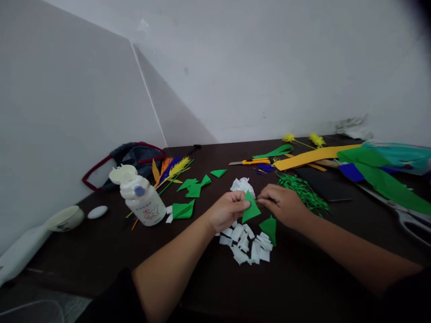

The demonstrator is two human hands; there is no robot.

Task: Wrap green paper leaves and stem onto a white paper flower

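Note:
My left hand (230, 207) pinches a green crepe paper triangle (251, 210) between thumb and fingers. Close beside it on the right, my right hand (284, 204) is closed in a pinch at the triangle's edge; something thin and dark may be in it, too small to name. Below both hands lies a heap of small white paper pieces (240, 242). Another green paper piece (269, 229) rests under my right hand. Behind my left hand sits a crumpled white tissue (243, 185).
On the left stand a white bottle (148, 204), a bowl (65, 218) and a dark bag (134, 154). Green scraps (198, 186) lie mid-table. To the right are a yellow cutter knife (257, 161), green sprigs (301, 190), a black flat slab (323, 185), crepe strips (313, 155) and scissors (409, 222).

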